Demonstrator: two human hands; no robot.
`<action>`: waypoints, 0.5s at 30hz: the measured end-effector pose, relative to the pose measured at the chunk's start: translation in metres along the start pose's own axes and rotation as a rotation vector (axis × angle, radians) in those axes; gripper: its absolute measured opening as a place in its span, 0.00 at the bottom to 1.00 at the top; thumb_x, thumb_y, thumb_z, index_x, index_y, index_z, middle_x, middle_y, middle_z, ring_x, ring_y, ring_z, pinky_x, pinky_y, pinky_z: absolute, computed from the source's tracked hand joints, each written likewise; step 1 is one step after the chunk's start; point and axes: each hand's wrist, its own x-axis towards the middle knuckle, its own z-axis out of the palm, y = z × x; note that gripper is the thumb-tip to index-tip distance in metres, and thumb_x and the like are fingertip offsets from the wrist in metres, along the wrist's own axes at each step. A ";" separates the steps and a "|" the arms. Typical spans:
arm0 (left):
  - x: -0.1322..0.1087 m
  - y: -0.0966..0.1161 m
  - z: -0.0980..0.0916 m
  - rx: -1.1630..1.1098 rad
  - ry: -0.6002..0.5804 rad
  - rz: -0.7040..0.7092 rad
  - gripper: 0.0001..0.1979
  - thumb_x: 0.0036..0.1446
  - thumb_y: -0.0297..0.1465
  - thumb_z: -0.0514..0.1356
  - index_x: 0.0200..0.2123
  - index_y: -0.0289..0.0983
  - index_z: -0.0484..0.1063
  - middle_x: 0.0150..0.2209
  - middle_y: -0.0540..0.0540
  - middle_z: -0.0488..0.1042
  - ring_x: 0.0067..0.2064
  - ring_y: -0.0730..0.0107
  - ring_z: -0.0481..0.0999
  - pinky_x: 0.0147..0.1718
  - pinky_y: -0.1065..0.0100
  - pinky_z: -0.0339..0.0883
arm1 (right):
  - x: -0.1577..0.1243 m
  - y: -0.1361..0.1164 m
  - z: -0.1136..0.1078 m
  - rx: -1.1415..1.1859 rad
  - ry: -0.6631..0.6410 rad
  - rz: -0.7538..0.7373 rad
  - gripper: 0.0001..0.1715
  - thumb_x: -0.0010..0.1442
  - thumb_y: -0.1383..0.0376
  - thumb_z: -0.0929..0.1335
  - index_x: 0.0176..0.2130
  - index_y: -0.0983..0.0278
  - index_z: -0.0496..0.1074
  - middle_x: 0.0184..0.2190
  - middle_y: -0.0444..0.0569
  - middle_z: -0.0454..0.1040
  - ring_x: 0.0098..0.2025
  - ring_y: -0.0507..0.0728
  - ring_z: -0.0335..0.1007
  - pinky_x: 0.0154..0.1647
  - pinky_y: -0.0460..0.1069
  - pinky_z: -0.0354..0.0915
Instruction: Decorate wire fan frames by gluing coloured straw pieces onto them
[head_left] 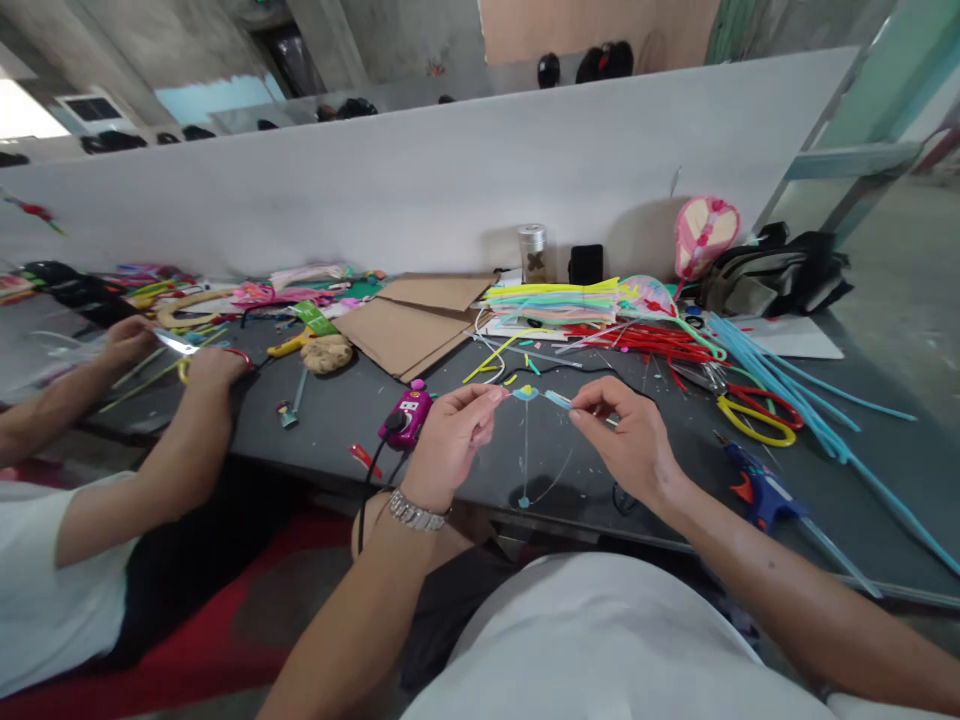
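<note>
Head view, fingers (489, 398) pinching thin blue strip (556, 399)

Bare table (330, 425) ahead; scissors (754, 415), glue gun (757, 490) crowd right.

Pale-blue straw piece (556, 399), yellow-beaded at centre, is hanging level just right of the magenta box (407, 415); its thin stem is dangling to a teal bead (524, 501).

A white partition (450, 180) backs the grey table (330, 415); concrete floor (900, 290) at right.
</note>
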 end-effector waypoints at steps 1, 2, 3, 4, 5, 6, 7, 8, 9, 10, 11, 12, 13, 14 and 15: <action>-0.004 0.005 0.005 -0.035 0.001 0.017 0.15 0.47 0.38 0.74 0.31 0.33 0.79 0.19 0.57 0.58 0.20 0.83 0.54 0.20 0.75 0.45 | -0.002 -0.006 -0.001 0.002 0.017 -0.050 0.02 0.60 0.66 0.70 0.33 0.61 0.74 0.35 0.46 0.76 0.37 0.55 0.72 0.39 0.50 0.66; -0.009 0.010 0.010 -0.064 0.001 0.033 0.14 0.47 0.37 0.74 0.31 0.33 0.79 0.20 0.57 0.59 0.20 0.83 0.55 0.20 0.75 0.46 | -0.004 -0.011 -0.001 -0.003 0.035 -0.100 0.02 0.61 0.66 0.70 0.34 0.61 0.74 0.39 0.48 0.76 0.41 0.56 0.73 0.43 0.52 0.67; -0.013 0.014 0.015 -0.089 0.002 0.044 0.14 0.46 0.37 0.74 0.31 0.33 0.78 0.21 0.57 0.60 0.21 0.83 0.56 0.20 0.75 0.47 | -0.006 -0.017 -0.002 -0.017 0.051 -0.146 0.03 0.62 0.65 0.70 0.35 0.61 0.74 0.42 0.50 0.76 0.45 0.57 0.73 0.47 0.53 0.67; -0.018 0.017 0.020 -0.109 0.003 0.050 0.14 0.46 0.36 0.74 0.31 0.33 0.78 0.21 0.56 0.60 0.21 0.83 0.57 0.20 0.76 0.48 | -0.009 -0.021 -0.002 -0.040 0.065 -0.187 0.03 0.63 0.65 0.70 0.35 0.61 0.74 0.45 0.51 0.75 0.49 0.58 0.73 0.50 0.55 0.66; -0.022 0.019 0.024 -0.125 0.002 0.053 0.14 0.46 0.36 0.74 0.31 0.33 0.78 0.22 0.56 0.61 0.22 0.83 0.58 0.20 0.76 0.49 | -0.011 -0.025 -0.002 -0.068 0.077 -0.221 0.04 0.64 0.64 0.70 0.35 0.61 0.74 0.47 0.52 0.74 0.51 0.60 0.72 0.53 0.57 0.65; -0.025 0.019 0.029 -0.139 0.001 0.053 0.15 0.46 0.36 0.75 0.31 0.33 0.78 0.22 0.56 0.62 0.22 0.82 0.59 0.20 0.76 0.50 | -0.013 -0.028 -0.001 -0.100 0.085 -0.252 0.04 0.65 0.64 0.69 0.36 0.61 0.74 0.49 0.53 0.73 0.53 0.60 0.71 0.54 0.58 0.64; -0.028 0.019 0.033 -0.148 -0.003 0.050 0.15 0.46 0.36 0.75 0.31 0.33 0.78 0.22 0.55 0.62 0.23 0.82 0.59 0.20 0.76 0.50 | -0.015 -0.029 -0.001 -0.133 0.092 -0.279 0.04 0.65 0.64 0.69 0.36 0.61 0.74 0.50 0.54 0.73 0.55 0.61 0.71 0.55 0.59 0.64; -0.031 0.017 0.037 -0.151 -0.009 0.047 0.15 0.46 0.36 0.74 0.31 0.33 0.78 0.23 0.55 0.63 0.23 0.82 0.60 0.20 0.77 0.50 | -0.016 -0.030 -0.001 -0.164 0.097 -0.302 0.04 0.65 0.65 0.69 0.36 0.60 0.74 0.50 0.55 0.73 0.56 0.61 0.70 0.55 0.59 0.63; -0.034 0.016 0.040 -0.149 -0.018 0.044 0.15 0.47 0.37 0.74 0.31 0.33 0.77 0.23 0.55 0.63 0.23 0.82 0.60 0.20 0.77 0.50 | -0.018 -0.030 -0.001 -0.192 0.102 -0.320 0.04 0.65 0.65 0.69 0.36 0.60 0.74 0.50 0.55 0.73 0.56 0.62 0.70 0.55 0.59 0.63; -0.036 0.014 0.044 -0.145 -0.028 0.042 0.14 0.47 0.37 0.74 0.31 0.33 0.77 0.23 0.55 0.63 0.23 0.82 0.60 0.20 0.77 0.50 | -0.020 -0.029 -0.001 -0.216 0.105 -0.331 0.04 0.65 0.66 0.69 0.36 0.60 0.73 0.50 0.55 0.73 0.57 0.62 0.70 0.55 0.59 0.63; -0.038 0.012 0.047 -0.139 -0.037 0.039 0.14 0.48 0.37 0.74 0.30 0.34 0.77 0.23 0.55 0.63 0.23 0.82 0.59 0.21 0.77 0.51 | -0.021 -0.027 -0.001 -0.234 0.109 -0.337 0.04 0.65 0.66 0.69 0.36 0.60 0.73 0.50 0.54 0.74 0.57 0.62 0.70 0.55 0.59 0.62; -0.039 0.010 0.049 -0.134 -0.045 0.034 0.14 0.48 0.37 0.73 0.30 0.34 0.76 0.22 0.55 0.63 0.22 0.82 0.59 0.21 0.76 0.51 | -0.022 -0.026 -0.002 -0.244 0.112 -0.340 0.04 0.65 0.66 0.69 0.36 0.60 0.73 0.50 0.54 0.74 0.56 0.61 0.70 0.54 0.59 0.62; -0.041 0.009 0.052 -0.131 -0.049 0.028 0.14 0.49 0.37 0.73 0.29 0.34 0.76 0.22 0.55 0.63 0.22 0.82 0.59 0.21 0.76 0.50 | -0.023 -0.024 -0.003 -0.247 0.114 -0.340 0.04 0.65 0.66 0.68 0.35 0.60 0.73 0.49 0.54 0.75 0.56 0.61 0.71 0.54 0.58 0.62; -0.041 0.008 0.054 -0.128 -0.052 0.021 0.14 0.49 0.37 0.73 0.29 0.34 0.76 0.22 0.55 0.63 0.22 0.82 0.59 0.21 0.76 0.50 | -0.023 -0.023 -0.003 -0.245 0.113 -0.339 0.04 0.65 0.66 0.68 0.35 0.60 0.73 0.48 0.54 0.76 0.55 0.61 0.71 0.53 0.58 0.62; -0.042 0.007 0.055 -0.125 -0.052 0.015 0.13 0.49 0.37 0.73 0.29 0.34 0.76 0.21 0.55 0.64 0.22 0.82 0.59 0.21 0.76 0.50 | -0.023 -0.022 -0.004 -0.242 0.114 -0.337 0.04 0.64 0.66 0.68 0.35 0.60 0.72 0.47 0.53 0.76 0.53 0.60 0.72 0.52 0.57 0.62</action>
